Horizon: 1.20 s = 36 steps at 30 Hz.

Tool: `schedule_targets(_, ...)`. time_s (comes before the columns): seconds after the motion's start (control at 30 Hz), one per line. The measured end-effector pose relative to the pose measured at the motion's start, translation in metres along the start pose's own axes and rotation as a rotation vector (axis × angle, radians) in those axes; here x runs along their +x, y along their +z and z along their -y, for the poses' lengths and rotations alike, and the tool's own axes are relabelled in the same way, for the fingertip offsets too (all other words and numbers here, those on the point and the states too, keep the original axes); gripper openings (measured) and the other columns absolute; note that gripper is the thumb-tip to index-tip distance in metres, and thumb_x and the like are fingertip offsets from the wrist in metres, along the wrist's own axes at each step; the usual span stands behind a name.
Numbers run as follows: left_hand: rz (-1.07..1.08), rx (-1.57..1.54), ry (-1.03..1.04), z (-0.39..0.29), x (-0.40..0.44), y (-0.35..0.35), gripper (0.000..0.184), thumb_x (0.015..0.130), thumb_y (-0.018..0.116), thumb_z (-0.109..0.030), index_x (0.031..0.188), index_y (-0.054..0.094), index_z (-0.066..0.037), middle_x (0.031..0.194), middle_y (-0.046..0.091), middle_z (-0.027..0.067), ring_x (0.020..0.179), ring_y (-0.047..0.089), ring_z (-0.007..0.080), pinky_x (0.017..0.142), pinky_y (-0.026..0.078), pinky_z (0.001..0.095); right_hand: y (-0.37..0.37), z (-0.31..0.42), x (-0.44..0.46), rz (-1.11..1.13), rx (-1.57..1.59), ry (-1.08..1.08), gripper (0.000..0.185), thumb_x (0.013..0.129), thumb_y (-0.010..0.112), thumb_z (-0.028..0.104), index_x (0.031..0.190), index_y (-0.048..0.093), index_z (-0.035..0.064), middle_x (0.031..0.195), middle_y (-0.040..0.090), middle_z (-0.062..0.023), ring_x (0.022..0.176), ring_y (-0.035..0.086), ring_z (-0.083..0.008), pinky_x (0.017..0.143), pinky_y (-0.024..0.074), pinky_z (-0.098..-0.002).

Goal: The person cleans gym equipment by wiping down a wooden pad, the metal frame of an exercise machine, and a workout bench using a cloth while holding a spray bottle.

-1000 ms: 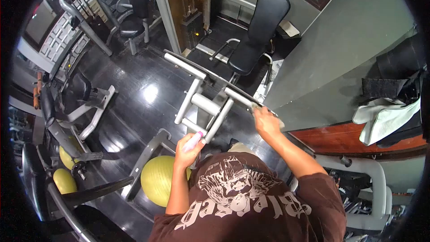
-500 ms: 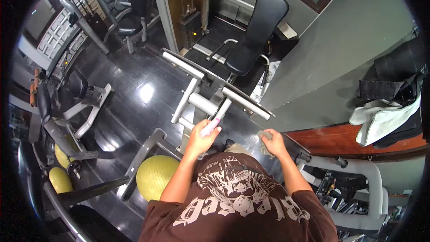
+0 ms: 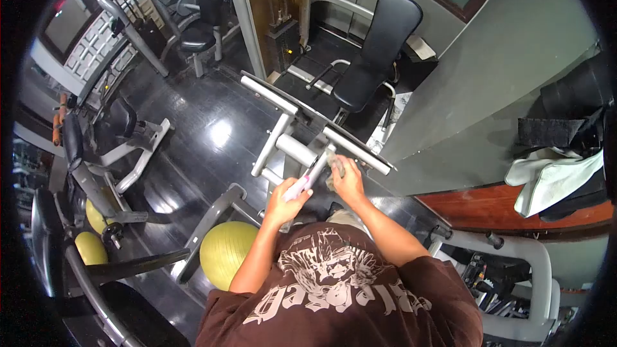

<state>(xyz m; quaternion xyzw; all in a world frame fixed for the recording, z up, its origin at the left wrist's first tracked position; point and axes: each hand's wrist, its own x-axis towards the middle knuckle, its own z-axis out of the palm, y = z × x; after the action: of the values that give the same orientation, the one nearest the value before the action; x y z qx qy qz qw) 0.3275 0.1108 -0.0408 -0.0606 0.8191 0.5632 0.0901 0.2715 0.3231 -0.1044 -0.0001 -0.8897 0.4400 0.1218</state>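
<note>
My left hand [image 3: 283,207] is closed around a slim white-and-pink bottle [image 3: 297,188], tilted up toward the gym machine. My right hand [image 3: 349,184] grips a crumpled greyish cloth [image 3: 332,178], bunched at the fingertips. The cloth is up against a silver tube beside the machine's padded roller [image 3: 295,148], though the exact contact is hard to make out. Across the machine runs a long dark plate with a silver bar [image 3: 270,94] along its left part. Both hands are in front of the brown printed shirt [image 3: 328,283].
A yellow-green exercise ball [image 3: 226,254] rests left of my body. Beyond the machine is a black padded seat [image 3: 379,45]. A white towel [image 3: 546,177] hangs at the right wall. A grey rack [image 3: 533,263] stands at lower right, and more gym machines [image 3: 144,148] fill the left.
My right hand has moved left and forward with the cloth, from beside the machine to its silver tube. My left hand keeps its hold on the bottle. The view has shifted slightly.
</note>
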Motion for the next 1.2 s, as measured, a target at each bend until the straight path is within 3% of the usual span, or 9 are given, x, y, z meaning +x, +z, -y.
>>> schedule_targets(0.07,0.001,0.047,-0.028,0.001,-0.010,-0.010,0.030,0.082,0.080,-0.029,0.097,0.069,-0.005,0.078,0.066,0.0064,0.071,0.060,0.0135,0.068,0.050,0.0328,0.024,-0.015,0.010,-0.195,0.038,0.102,0.028,0.091,0.067,0.017,0.116,0.065,0.0035,0.110,0.069,-0.0238,0.100,0.069,-0.0407,0.087,0.0546,-0.0427)
schedule_targets(0.2,-0.078,0.056,-0.026,0.007,-0.029,-0.026,0.028,0.083,0.080,-0.028,0.092,0.068,-0.003,0.076,0.066,0.0062,0.071,0.060,0.0131,0.067,0.050,0.0321,0.045,0.001,0.005,-0.142,0.174,0.249,0.028,0.090,0.068,0.019,0.114,0.066,0.0053,0.102,0.071,-0.0223,0.094,0.069,-0.0430,0.085,0.0548,-0.0443)
schedule_targets(0.47,-0.158,-0.044,-0.135,0.020,-0.051,-0.039,0.024,0.084,0.080,-0.023,0.087,0.067,-0.004,0.073,0.063,0.0025,0.066,0.056,0.0104,0.062,0.047,0.0296,0.045,-0.022,-0.039,0.601,-0.344,-0.063,0.030,0.087,0.070,0.023,0.115,0.066,0.0143,0.116,0.064,-0.0115,0.096,0.068,-0.0400,0.083,0.0564,-0.0489)
schedule_targets(0.6,-0.180,-0.042,-0.140,0.029,-0.056,-0.043,0.023,0.084,0.080,-0.021,0.088,0.066,-0.004,0.074,0.064,0.0012,0.067,0.056,0.0097,0.063,0.047,0.0285,0.031,-0.016,-0.013,0.256,-0.090,-0.205,0.026,0.089,0.069,0.021,0.113,0.066,0.0133,0.114,0.064,-0.0129,0.097,0.068,-0.0403,0.082,0.0568,-0.0494)
schedule_targets(0.7,-0.179,-0.035,-0.151,0.027,-0.057,-0.046,0.023,0.084,0.080,-0.022,0.089,0.067,-0.004,0.075,0.064,0.0001,0.068,0.056,0.0089,0.063,0.047,0.0277,0.034,-0.010,0.022,0.044,-0.166,-0.113,0.025,0.094,0.064,0.021,0.119,0.063,0.0141,0.116,0.064,-0.0143,0.094,0.067,-0.0431,0.082,0.0559,-0.0522)
schedule_targets(0.87,-0.172,-0.086,-0.150,0.031,-0.056,-0.041,0.023,0.084,0.081,-0.022,0.091,0.067,-0.004,0.076,0.064,-0.0016,0.068,0.056,0.0073,0.063,0.047,0.0262,0.043,-0.019,0.012,0.224,-0.349,-0.031,0.040,0.089,0.068,0.026,0.129,0.061,0.0257,0.109,0.063,-0.0142,0.091,0.067,-0.0446,0.080,0.0558,-0.0539)
schedule_targets(1.0,-0.149,-0.117,-0.158,0.030,-0.055,-0.038,0.023,0.085,0.081,-0.022,0.090,0.067,-0.005,0.076,0.064,-0.0020,0.068,0.056,0.0069,0.063,0.047,0.0257,0.047,-0.039,-0.018,0.446,-0.284,-0.178,0.044,0.087,0.070,0.026,0.131,0.060,0.0288,0.109,0.063,-0.0131,0.090,0.067,-0.0424,0.080,0.0558,-0.0536)
schedule_targets(1.1,-0.146,-0.098,-0.126,0.031,-0.054,-0.035,0.022,0.085,0.081,-0.021,0.089,0.066,-0.005,0.075,0.063,-0.0019,0.067,0.055,0.0068,0.062,0.046,0.0256,0.042,-0.044,-0.036,0.708,-0.267,-0.322,0.045,0.086,0.071,0.021,0.130,0.062,0.0216,0.106,0.063,-0.0137,0.092,0.067,-0.0399,0.081,0.0572,-0.0508)
schedule_targets(1.2,-0.169,-0.083,-0.093,0.033,-0.057,-0.038,0.022,0.086,0.080,-0.021,0.088,0.066,-0.005,0.074,0.063,-0.0017,0.065,0.055,0.0066,0.060,0.045,0.0256,0.046,-0.048,-0.024,0.343,-0.058,-0.431,0.042,0.087,0.070,0.018,0.128,0.062,0.0153,0.110,0.062,-0.0146,0.094,0.067,-0.0397,0.082,0.0576,-0.0485)
